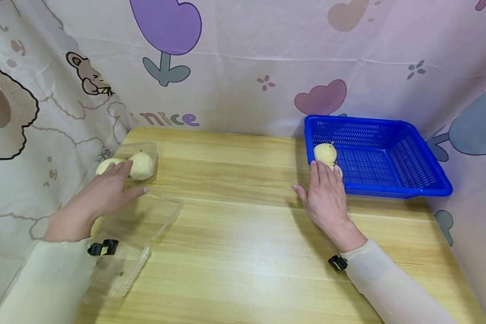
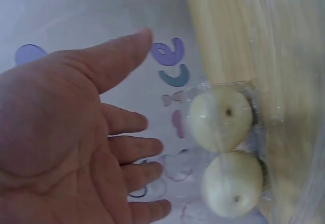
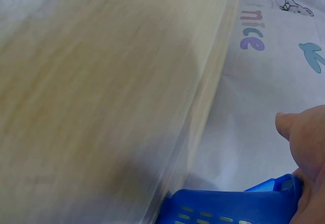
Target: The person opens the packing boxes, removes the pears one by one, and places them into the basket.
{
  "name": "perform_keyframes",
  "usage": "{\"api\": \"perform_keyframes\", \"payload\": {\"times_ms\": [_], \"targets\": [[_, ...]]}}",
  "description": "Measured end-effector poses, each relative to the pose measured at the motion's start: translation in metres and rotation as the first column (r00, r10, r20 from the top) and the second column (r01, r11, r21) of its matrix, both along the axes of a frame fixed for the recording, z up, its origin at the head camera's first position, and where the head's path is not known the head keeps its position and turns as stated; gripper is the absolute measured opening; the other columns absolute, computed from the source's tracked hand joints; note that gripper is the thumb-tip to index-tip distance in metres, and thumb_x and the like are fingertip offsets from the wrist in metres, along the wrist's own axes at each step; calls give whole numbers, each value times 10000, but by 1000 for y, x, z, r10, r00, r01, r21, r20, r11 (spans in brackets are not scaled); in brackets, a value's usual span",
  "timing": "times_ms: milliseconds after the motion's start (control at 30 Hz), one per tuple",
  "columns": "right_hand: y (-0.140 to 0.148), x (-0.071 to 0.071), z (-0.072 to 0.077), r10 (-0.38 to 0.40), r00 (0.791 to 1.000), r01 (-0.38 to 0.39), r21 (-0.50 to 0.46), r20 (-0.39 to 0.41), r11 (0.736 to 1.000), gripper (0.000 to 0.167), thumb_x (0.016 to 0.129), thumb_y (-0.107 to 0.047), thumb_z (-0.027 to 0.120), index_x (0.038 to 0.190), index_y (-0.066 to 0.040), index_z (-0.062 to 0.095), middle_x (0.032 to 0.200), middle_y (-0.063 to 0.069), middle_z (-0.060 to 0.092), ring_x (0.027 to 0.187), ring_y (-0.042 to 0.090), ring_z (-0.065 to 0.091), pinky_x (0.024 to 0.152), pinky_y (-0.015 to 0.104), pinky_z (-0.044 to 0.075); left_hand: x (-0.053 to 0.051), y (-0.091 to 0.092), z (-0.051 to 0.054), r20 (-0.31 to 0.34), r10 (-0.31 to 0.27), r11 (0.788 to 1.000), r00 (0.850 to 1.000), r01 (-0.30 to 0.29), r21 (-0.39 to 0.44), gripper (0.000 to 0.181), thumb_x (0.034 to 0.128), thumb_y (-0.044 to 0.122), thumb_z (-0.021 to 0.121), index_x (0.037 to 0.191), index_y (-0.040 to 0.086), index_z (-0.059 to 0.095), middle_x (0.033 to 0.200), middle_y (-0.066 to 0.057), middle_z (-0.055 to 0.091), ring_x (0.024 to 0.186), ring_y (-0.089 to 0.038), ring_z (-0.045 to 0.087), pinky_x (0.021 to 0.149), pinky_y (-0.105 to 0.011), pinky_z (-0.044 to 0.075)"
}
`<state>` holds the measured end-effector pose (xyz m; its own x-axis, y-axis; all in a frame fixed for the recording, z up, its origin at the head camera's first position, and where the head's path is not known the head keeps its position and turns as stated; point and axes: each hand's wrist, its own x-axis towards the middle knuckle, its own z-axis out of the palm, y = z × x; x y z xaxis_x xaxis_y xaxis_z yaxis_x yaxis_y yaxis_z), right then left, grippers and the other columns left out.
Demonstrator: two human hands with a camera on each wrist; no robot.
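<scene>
Two pale yellow round fruits (image 1: 141, 166) (image 2: 220, 120) sit in a clear plastic container at the table's back left. My left hand (image 1: 110, 191) (image 2: 76, 148) is over its near side, fingers extended and thumb apart, holding nothing. Two similar fruits (image 1: 325, 153) lie at the left end of a blue basket (image 1: 397, 194) (image 3: 233, 206). Over the basket's near left rim, my right hand (image 1: 327, 200) (image 3: 311, 148) reaches with extended fingers, partly covering the nearer fruit. Whether its fingertips touch that fruit cannot be told.
A clear plastic lid or tray (image 1: 135, 265) lies at the front left of the wooden table (image 1: 235, 234), beneath the left forearm. A printed curtain (image 1: 235, 40) hangs behind the table and along its sides.
</scene>
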<state>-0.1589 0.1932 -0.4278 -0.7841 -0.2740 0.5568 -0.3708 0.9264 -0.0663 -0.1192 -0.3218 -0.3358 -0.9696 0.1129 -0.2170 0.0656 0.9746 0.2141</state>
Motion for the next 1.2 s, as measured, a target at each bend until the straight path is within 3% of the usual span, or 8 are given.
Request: {"api": "perform_keyframes", "payload": {"times_ms": [167,333,600,900,1200], "targets": [[1,0,-1,15,1000,-15,0,-19,1000,800,971,-442,736,1449,157,508,1421,365,580,1343,523,539,1228,666,335,-22,-2,-10,-30,2,1000,1000,-2,3,1002,1076,537,529,1596,-194,80,1625,-472,134,1489,-678,128,1177,-814,172],[1,1,-1,15,1000,-15,2,-19,1000,800,973,-445,730,1452,156,506,1422,367,579,1341,524,540,1229,663,335,-36,-6,-16,37,43,999,998,-43,18,1090,1054,635,490,1600,-185,24,1634,-475,18,1516,-661,27,1166,-848,78],[1,1,-1,9,1000,-9,1,-9,1000,800,974,-447,728,1453,154,506,1426,363,577,1348,517,533,1232,659,332,-49,-4,-24,136,68,998,988,-70,6,1199,1022,718,462,1572,-212,-57,1619,-484,-100,1525,-642,-64,1174,-842,13],[0,1,2,0,1000,0,1,6,1000,787,985,-440,716,1455,155,504,1451,355,561,1376,507,510,1241,655,321,-64,13,-27,136,23,1000,990,-24,2,1135,1060,608,490,1542,-254,-69,1612,-505,-97,1521,-653,-60,1213,-796,51],[-1,2,3,-3,1000,3,-4,13,1000,784,986,-437,720,1453,156,506,1443,359,562,1374,515,512,1240,659,323,-77,42,-26,112,-3,1000,994,1,19,1082,1061,529,543,1562,-236,-35,1639,-475,-72,1545,-622,-39,1243,-759,56]]}}
